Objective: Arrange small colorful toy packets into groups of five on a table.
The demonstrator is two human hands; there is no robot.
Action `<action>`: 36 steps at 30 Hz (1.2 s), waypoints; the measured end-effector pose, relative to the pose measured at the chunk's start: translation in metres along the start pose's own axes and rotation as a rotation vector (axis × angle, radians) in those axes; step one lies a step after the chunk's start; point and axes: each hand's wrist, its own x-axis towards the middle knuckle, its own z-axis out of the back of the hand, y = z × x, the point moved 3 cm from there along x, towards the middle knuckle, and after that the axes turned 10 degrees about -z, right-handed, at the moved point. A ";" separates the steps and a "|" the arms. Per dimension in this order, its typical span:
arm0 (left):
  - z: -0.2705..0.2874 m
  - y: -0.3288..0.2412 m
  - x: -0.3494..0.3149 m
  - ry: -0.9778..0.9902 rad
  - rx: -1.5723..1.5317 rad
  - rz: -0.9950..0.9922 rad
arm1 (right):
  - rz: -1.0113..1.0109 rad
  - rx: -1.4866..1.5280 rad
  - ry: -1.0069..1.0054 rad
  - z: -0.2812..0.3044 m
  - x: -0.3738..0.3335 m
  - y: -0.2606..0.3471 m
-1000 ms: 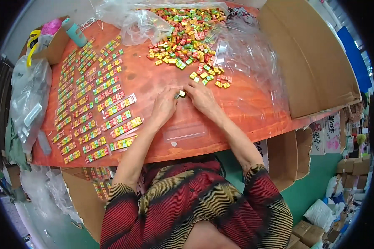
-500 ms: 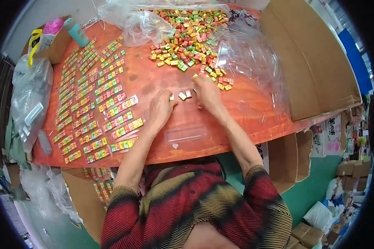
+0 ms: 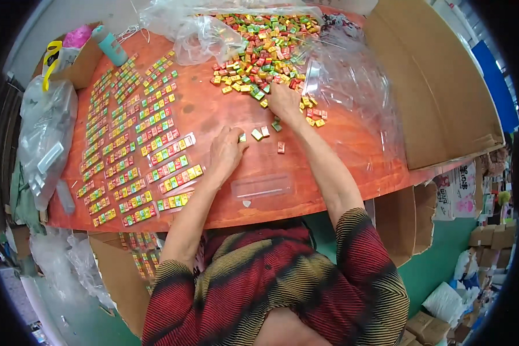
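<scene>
My left hand is over the middle of the orange-red table, its thumb and fingertips closed on a small coloured box. Just right of it stand a yellow-green small box and a second pale-topped box. A red box lies apart, and a green one sits below my right wrist. My right hand is at the near edge of a heap of red, yellow and green small boxes. Its fingers are curled; what they grip is hidden.
Rows of small boxes in clear trays cover the table's left side. A clear plastic tray lies near the front edge. Clear plastic packaging and a large cardboard box stand right; a blue-green bottle is back left.
My right hand has moved away from me to the heap's edge, uncovering the red box and the green box. My left hand has stayed nearly in place. The view has shifted slightly.
</scene>
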 end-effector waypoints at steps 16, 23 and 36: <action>0.005 0.003 -0.014 -0.068 0.011 0.107 | 0.039 0.030 0.224 -0.002 -0.005 0.006; 0.005 0.005 -0.010 -0.043 0.018 0.066 | 0.040 0.088 0.184 -0.011 -0.024 0.024; 0.012 0.000 -0.005 -0.024 -0.081 -0.162 | 0.252 0.157 0.514 0.038 -0.064 0.026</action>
